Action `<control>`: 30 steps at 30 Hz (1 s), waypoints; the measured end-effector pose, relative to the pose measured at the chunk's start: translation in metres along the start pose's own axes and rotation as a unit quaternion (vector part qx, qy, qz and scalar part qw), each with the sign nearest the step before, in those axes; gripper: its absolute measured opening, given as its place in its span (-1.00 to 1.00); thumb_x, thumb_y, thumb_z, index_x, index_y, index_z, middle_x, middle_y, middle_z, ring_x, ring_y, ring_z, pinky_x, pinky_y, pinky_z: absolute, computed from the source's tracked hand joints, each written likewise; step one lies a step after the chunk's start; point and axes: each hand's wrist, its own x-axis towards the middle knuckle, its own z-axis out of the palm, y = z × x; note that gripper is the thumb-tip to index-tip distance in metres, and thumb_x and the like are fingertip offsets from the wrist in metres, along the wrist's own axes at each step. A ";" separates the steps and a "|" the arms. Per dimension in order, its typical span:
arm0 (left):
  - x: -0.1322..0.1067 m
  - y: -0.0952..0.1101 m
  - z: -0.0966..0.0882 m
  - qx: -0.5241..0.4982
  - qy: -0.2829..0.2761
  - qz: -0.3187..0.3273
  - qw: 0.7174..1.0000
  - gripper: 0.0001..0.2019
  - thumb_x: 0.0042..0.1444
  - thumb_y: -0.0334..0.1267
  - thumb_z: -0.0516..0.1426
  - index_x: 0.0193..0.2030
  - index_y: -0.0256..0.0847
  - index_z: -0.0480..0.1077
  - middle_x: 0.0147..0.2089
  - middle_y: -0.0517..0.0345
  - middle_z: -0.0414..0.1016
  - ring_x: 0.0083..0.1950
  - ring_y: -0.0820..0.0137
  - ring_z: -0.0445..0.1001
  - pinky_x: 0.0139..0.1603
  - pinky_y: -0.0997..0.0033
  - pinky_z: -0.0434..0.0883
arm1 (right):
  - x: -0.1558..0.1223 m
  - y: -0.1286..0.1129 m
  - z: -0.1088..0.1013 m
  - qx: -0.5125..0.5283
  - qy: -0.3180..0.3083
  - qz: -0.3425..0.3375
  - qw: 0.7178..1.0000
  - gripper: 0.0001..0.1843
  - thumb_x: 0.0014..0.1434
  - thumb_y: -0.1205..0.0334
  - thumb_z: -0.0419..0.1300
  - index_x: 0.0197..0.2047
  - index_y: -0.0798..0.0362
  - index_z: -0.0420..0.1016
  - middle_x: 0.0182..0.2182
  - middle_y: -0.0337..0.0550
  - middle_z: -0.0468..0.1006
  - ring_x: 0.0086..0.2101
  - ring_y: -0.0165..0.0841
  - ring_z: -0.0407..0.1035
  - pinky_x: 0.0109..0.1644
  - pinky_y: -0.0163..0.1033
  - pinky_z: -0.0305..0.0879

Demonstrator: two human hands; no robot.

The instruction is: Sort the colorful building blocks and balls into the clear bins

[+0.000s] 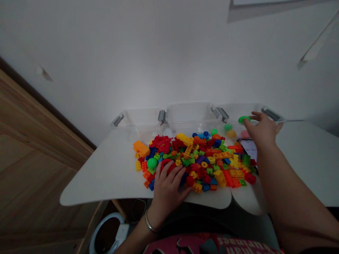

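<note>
Over the right clear plastic bin [255, 107], my right hand [262, 130] pinches a bright green ball [244, 119] between thumb and fingers. Inside or behind that bin's see-through wall show a yellow-orange ball [231, 134], another green ball and a pink ball [245, 134]. My left hand [168, 185] rests palm down on the pile of toy building bricks [196, 151], fingers apart. Its fingertips lie against a red curved piece [167, 165], partly covered by them. A green ball [152, 163] sits at the pile's left, beside those fingers.
Two more clear bins, one in the middle [189, 111] and one at left [144, 114], line the wall. A phone [249, 150] lies by the pile's right side, partly hidden by bricks. The white table [97, 169] has a rounded front edge.
</note>
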 end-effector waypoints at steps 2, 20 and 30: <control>0.000 0.000 0.000 0.000 0.000 -0.001 1.000 -0.55 0.09 0.01 0.25 0.07 -0.15 0.47 0.02 0.07 0.59 0.17 0.05 0.39 0.37 -0.21 0.03 | 0.000 0.002 0.004 -0.001 -0.007 0.008 1.000 -0.53 0.11 0.06 0.23 0.02 0.17 0.51 -0.23 0.09 0.63 -0.01 -0.03 0.36 0.19 0.30 -0.26; 0.000 0.002 0.000 0.004 0.037 0.004 0.999 -0.52 0.14 0.01 0.22 0.12 -0.20 0.42 0.03 0.05 0.58 0.17 0.13 0.41 0.43 -0.09 -0.08 | -0.132 -0.043 -0.043 0.009 -0.010 -0.347 0.938 -0.57 0.19 0.04 0.18 0.08 0.02 0.43 0.01 0.00 0.53 0.13 0.00 0.25 0.29 0.26 -0.07; 0.000 0.001 0.002 0.024 0.028 0.045 0.998 -0.49 0.16 0.09 0.18 0.14 -0.18 0.40 0.04 0.03 0.58 0.16 0.17 0.43 0.46 -0.06 -0.15 | -0.181 -0.034 -0.051 -0.009 -0.006 -0.436 0.900 -0.51 0.14 0.13 0.23 0.16 -0.04 0.39 0.06 -0.05 0.53 0.17 0.04 0.22 0.32 0.36 -0.14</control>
